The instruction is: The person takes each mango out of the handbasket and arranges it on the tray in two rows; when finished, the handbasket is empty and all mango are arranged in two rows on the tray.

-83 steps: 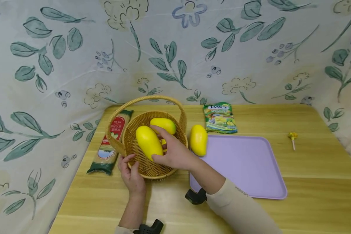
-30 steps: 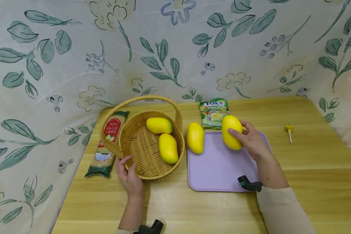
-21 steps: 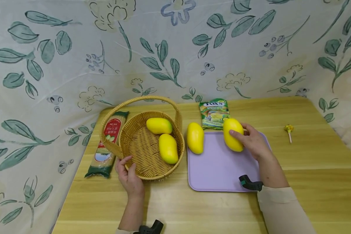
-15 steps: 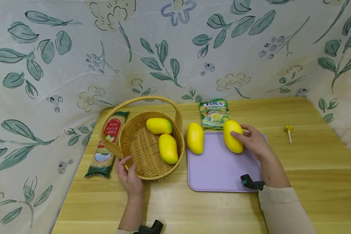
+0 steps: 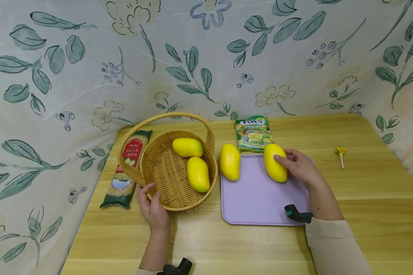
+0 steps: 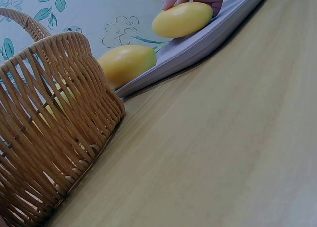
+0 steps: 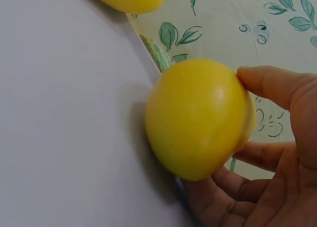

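Observation:
My right hand (image 5: 304,168) grips a yellow mango (image 5: 275,163) at the back of the lilac tray (image 5: 261,206). In the right wrist view, thumb and fingers stand around that mango (image 7: 198,118), its shadow close beside it on the tray; whether it bears on the tray I cannot tell. Another mango (image 5: 230,162) lies at the tray's back left corner. My left hand (image 5: 154,210) holds the near left rim of the wicker basket (image 5: 165,204). Inside the basket are two mangoes, one at the back (image 5: 187,148) and one at the right (image 5: 198,175).
A noodle packet (image 5: 127,172) lies left of the basket, partly behind its tall handle (image 5: 172,115). Behind the tray is a green Fox's candy bag (image 5: 253,133). A yellow lollipop (image 5: 340,152) lies on the wooden table (image 5: 375,214) to the right. Floral cloth (image 5: 206,76) hangs behind.
The right hand has carried a mango out of the basket to the tray, then lowered it slightly toward the near side and right. My left hand stays at the basket.

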### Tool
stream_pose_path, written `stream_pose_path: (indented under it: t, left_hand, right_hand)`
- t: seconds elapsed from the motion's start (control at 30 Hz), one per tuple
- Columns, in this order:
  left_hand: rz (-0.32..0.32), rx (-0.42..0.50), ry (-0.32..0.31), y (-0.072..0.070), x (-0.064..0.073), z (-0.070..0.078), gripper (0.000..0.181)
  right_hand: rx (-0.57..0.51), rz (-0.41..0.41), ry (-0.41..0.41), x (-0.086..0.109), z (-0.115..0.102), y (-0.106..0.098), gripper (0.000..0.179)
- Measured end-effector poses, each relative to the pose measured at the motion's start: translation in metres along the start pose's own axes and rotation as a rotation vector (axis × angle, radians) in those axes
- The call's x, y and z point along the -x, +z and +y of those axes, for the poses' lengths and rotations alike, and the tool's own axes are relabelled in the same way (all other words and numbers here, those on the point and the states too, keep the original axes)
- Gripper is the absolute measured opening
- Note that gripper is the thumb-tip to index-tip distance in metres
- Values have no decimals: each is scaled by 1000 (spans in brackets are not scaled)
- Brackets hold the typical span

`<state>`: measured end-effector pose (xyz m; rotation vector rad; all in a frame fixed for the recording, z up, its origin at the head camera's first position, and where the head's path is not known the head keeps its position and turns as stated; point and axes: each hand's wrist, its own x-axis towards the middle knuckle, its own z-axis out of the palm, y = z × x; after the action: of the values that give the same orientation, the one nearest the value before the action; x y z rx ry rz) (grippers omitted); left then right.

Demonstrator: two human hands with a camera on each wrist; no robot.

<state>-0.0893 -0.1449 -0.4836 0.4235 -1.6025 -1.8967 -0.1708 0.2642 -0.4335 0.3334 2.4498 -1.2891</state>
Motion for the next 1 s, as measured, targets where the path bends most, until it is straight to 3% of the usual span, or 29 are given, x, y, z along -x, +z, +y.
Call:
stream_pose_path:
  t: [0.4,1.0]
  left_hand:
    - [3,8,27,0,-1,-2,25]
    - [-8,19,39,-1,-1,-2,23]
  right_hand:
    - [81,34,3,1,-2,1,95]
    - [120,56,19,1,1,-1,99]
